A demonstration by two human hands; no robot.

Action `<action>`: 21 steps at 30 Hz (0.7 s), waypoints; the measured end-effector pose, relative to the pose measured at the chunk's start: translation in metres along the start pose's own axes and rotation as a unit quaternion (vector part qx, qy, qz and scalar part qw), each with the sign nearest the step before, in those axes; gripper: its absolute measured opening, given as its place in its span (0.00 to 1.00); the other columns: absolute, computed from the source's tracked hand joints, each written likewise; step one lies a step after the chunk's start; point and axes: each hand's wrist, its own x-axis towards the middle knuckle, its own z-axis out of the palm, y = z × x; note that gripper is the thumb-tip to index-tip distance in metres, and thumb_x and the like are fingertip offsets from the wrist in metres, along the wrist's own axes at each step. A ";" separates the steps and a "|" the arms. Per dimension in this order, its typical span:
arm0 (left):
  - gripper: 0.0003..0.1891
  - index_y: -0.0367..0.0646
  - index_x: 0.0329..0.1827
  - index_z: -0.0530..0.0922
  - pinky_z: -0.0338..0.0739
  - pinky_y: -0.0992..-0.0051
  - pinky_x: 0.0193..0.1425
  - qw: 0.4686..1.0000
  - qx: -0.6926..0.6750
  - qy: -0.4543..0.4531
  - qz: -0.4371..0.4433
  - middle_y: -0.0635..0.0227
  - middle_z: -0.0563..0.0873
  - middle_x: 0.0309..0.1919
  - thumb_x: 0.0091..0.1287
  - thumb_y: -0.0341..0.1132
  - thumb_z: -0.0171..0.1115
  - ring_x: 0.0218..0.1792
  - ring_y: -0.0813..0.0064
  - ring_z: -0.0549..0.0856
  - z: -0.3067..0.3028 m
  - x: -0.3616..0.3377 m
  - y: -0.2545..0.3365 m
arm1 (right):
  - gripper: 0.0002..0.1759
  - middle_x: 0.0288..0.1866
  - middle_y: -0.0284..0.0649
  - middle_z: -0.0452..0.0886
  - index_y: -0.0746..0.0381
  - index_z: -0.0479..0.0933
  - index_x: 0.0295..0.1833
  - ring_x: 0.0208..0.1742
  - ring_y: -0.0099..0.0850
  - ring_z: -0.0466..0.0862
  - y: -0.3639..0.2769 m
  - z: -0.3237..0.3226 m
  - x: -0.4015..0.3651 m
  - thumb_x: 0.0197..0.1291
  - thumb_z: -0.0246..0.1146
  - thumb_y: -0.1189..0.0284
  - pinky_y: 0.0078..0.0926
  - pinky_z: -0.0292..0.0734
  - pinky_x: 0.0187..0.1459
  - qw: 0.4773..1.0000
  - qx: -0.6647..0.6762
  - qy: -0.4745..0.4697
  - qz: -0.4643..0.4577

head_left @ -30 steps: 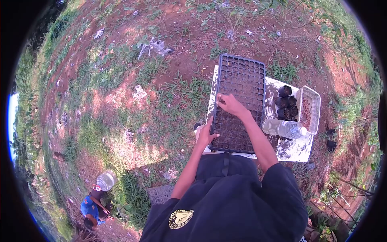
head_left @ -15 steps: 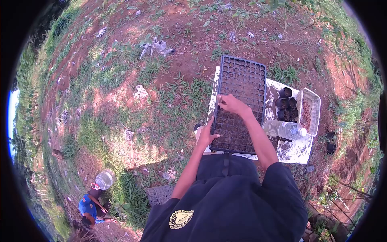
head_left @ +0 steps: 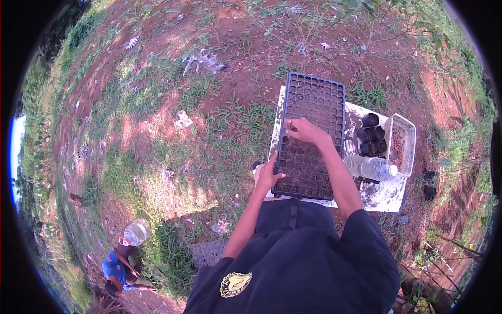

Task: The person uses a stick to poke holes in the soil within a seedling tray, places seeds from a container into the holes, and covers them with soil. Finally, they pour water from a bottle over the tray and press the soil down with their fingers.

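Note:
A black seedling tray [head_left: 315,102] with many small cells lies lengthwise on a white table [head_left: 377,194]. My left hand [head_left: 267,177] grips the tray's near left corner. My right hand [head_left: 306,131] rests over cells at the tray's left-middle, fingers pinched together and pointing down into a cell; whether it holds anything tiny is too small to tell. Cells near me look filled with dark soil.
Right of the tray stand several small black pots [head_left: 371,134], a clear tub of reddish soil [head_left: 400,141] and a clear plastic bottle [head_left: 370,167] lying on its side. Around the table is red earth and grass. A person in blue [head_left: 117,269] crouches lower left beside a jug [head_left: 136,233].
My right hand has shifted slightly farther up the tray's left side. The left hand has stayed on the corner.

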 end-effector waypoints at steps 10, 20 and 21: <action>0.53 0.57 0.77 0.63 0.79 0.66 0.48 1.000 0.008 -0.002 0.002 0.55 0.86 0.38 0.44 0.37 0.83 0.40 0.58 0.86 0.001 0.003 -0.004 | 0.13 0.30 0.51 0.82 0.60 0.73 0.50 0.33 0.49 0.82 0.014 0.029 0.004 0.65 0.60 0.65 0.44 0.75 0.37 0.995 -0.041 0.059 -0.063; 0.53 0.57 0.77 0.62 0.78 0.64 0.45 0.999 0.037 -0.004 0.009 0.55 0.85 0.35 0.44 0.39 0.82 0.38 0.59 0.86 0.000 0.005 -0.002 | 0.11 0.25 0.50 0.81 0.61 0.75 0.47 0.27 0.50 0.80 0.028 0.050 0.000 0.63 0.62 0.68 0.43 0.73 0.34 0.990 0.049 0.130 -0.010; 0.53 0.57 0.77 0.62 0.78 0.64 0.45 0.999 0.036 -0.009 -0.001 0.54 0.85 0.35 0.44 0.39 0.82 0.38 0.59 0.86 0.000 0.004 -0.002 | 0.12 0.25 0.50 0.81 0.62 0.75 0.48 0.27 0.50 0.80 0.030 0.055 -0.002 0.63 0.62 0.68 0.43 0.73 0.34 0.989 0.045 0.137 -0.013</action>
